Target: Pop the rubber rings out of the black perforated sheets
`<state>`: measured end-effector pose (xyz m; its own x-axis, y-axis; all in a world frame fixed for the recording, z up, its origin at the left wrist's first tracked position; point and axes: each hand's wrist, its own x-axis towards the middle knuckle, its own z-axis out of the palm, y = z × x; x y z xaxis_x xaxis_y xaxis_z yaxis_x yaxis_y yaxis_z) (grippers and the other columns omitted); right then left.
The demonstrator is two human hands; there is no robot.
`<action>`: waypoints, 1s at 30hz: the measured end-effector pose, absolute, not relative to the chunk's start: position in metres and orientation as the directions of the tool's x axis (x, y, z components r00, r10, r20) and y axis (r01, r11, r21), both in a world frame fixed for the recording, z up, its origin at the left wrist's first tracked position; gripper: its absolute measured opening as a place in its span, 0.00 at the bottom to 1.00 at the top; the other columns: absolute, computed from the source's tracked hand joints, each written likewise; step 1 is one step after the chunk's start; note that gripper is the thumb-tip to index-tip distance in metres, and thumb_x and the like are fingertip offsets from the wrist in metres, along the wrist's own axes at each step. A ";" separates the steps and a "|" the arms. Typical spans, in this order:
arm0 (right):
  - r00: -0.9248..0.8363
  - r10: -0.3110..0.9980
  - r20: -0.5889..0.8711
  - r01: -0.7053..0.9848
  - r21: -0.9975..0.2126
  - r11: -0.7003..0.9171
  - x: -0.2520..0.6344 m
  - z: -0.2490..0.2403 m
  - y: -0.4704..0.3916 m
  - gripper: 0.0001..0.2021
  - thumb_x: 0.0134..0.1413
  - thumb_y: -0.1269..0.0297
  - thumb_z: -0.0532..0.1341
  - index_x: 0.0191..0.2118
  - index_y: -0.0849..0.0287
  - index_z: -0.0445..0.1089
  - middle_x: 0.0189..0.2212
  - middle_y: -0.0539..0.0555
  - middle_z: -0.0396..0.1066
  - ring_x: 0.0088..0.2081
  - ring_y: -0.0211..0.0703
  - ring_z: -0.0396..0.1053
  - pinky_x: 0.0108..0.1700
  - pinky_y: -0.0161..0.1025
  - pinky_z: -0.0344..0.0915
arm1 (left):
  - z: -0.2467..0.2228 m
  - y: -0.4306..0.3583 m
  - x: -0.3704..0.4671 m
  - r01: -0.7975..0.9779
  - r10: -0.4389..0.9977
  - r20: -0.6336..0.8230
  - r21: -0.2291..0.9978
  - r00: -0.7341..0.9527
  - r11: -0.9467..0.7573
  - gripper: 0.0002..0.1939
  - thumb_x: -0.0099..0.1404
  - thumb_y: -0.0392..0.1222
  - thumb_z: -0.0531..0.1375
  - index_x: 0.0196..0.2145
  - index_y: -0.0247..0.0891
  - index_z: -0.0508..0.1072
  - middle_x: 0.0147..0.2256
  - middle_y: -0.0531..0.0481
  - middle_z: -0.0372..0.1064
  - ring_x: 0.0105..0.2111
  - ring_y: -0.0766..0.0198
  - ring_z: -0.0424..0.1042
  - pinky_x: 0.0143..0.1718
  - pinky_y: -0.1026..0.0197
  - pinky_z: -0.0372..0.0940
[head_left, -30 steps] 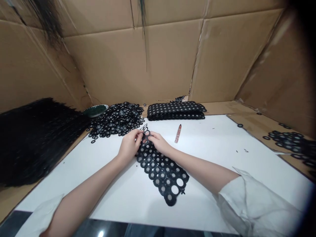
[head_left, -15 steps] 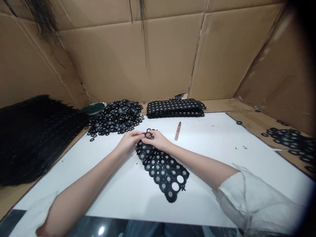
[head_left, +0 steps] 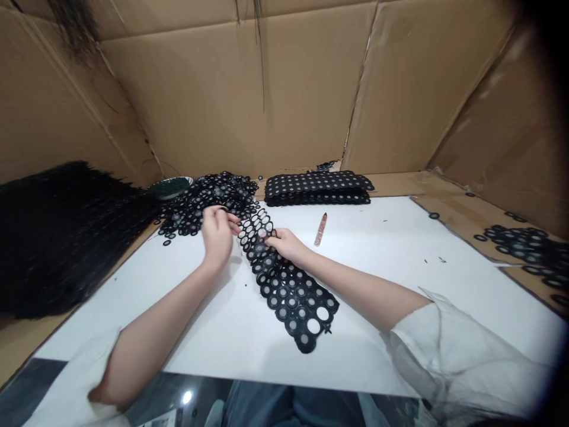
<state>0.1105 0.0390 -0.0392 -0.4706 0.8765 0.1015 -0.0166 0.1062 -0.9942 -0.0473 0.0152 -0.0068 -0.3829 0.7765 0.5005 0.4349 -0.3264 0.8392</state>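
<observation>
A black mat of linked rings [head_left: 288, 299] lies slantwise on the white board, its lower end near me. Two of its holes show plain white, and its far end is an open lattice of rings. My right hand [head_left: 287, 246] pinches the mat's right edge near that far end, thumb and forefinger together. Just left of the lattice is my left hand [head_left: 217, 231], raised with its fingers bent and apart. I see nothing held in it. Behind its fingers spreads a pile of loose black rings [head_left: 222, 190].
A folded dotted black mat [head_left: 317, 187] lies at the back. Right of my hands is a reddish pointed tool [head_left: 320, 229]. Black bristly strands [head_left: 66, 237] fill the left side, beside a bowl of dark green bits [head_left: 171, 187]. More black rings [head_left: 524, 243] lie right; cardboard walls [head_left: 235, 101] surround the board.
My left hand has come off the mat and moved left and up. The mat's far end has unfolded into a visible lattice. My right hand keeps its pinch on the mat.
</observation>
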 end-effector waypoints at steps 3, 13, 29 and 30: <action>-0.455 0.886 0.088 -0.071 -0.995 0.063 0.110 -0.039 0.037 0.06 0.39 0.71 0.53 0.26 0.61 0.67 0.22 0.48 0.67 0.25 0.35 0.61 0.32 0.34 0.58 | -0.007 0.015 -0.057 0.592 0.692 0.560 0.771 -0.456 -0.234 0.10 0.62 0.42 0.44 0.36 0.39 0.62 0.24 0.54 0.62 0.21 0.68 0.63 0.23 0.65 0.58; -0.404 0.902 0.151 -0.143 -0.985 0.101 0.111 -0.041 0.039 0.06 0.39 0.71 0.54 0.25 0.61 0.68 0.24 0.48 0.68 0.31 0.37 0.64 0.39 0.36 0.58 | -0.016 -0.001 -0.027 0.856 0.878 0.461 0.398 0.124 -0.330 0.11 0.63 0.40 0.45 0.34 0.37 0.66 0.33 0.47 0.68 0.35 0.61 0.66 0.37 0.60 0.59; -0.387 0.891 0.236 -0.118 -0.971 0.206 0.109 -0.040 0.039 0.08 0.39 0.73 0.52 0.28 0.60 0.66 0.29 0.49 0.69 0.34 0.39 0.63 0.42 0.38 0.57 | -0.011 0.006 -0.033 0.778 0.860 0.493 0.589 -0.133 -0.217 0.11 0.60 0.42 0.47 0.27 0.38 0.66 0.25 0.52 0.67 0.26 0.65 0.66 0.28 0.64 0.57; -0.386 0.899 0.209 -0.124 -0.977 0.174 0.109 -0.040 0.038 0.08 0.39 0.73 0.51 0.28 0.59 0.65 0.29 0.49 0.69 0.33 0.38 0.63 0.42 0.38 0.57 | -0.009 0.010 -0.039 0.755 0.833 0.500 0.634 -0.236 -0.167 0.11 0.60 0.42 0.46 0.27 0.38 0.65 0.22 0.53 0.66 0.24 0.65 0.65 0.27 0.64 0.57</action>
<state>0.1087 0.0381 -0.0399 -0.3858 0.8986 0.2087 -0.1241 0.1736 -0.9770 -0.0392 0.0101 -0.0095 -0.2359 0.8330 0.5004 0.7550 -0.1671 0.6341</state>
